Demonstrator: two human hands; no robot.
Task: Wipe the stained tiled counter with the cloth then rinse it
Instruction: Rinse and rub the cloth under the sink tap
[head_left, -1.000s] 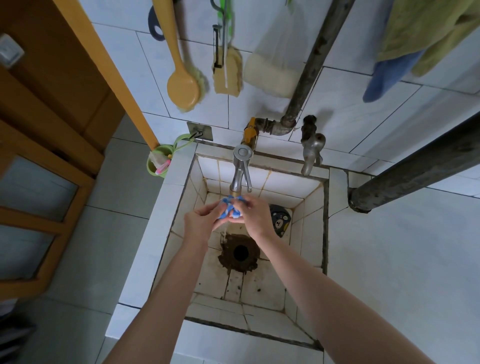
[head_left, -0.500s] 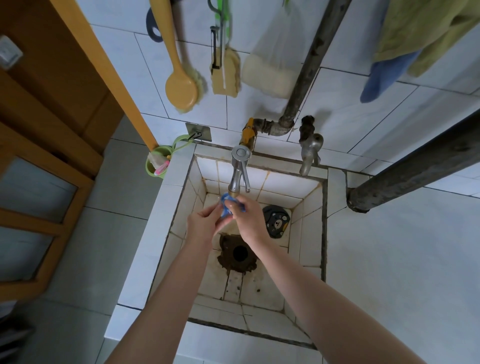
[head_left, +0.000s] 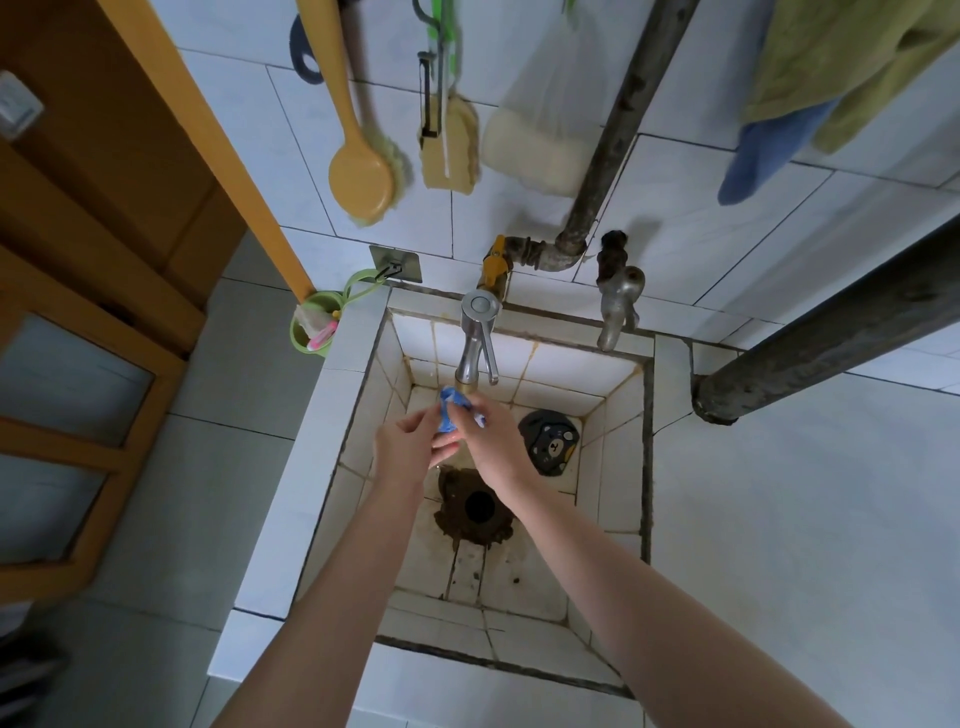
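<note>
A small blue cloth (head_left: 448, 413) is bunched between both hands just under the spout of the chrome tap (head_left: 475, 343), over the tiled sink basin (head_left: 618, 415). My left hand (head_left: 402, 449) pinches the cloth from the left with curled fingers. My right hand (head_left: 491, 447) grips it from the right, and most of the cloth is hidden between the two. The white tiled counter (head_left: 805, 519) spreads to the right of the basin.
A rusty drain hole (head_left: 478, 506) lies below the hands and a black bear-face drain cover (head_left: 549, 441) leans in the basin's right corner. A second old tap (head_left: 615, 291), pipes, hanging brushes (head_left: 363, 171) and towels (head_left: 831, 78) line the wall. A dark pipe (head_left: 831, 332) crosses at right.
Both hands have kept working the cloth under the tap; the cloth has become more bunched and shifted slightly up towards the spout.
</note>
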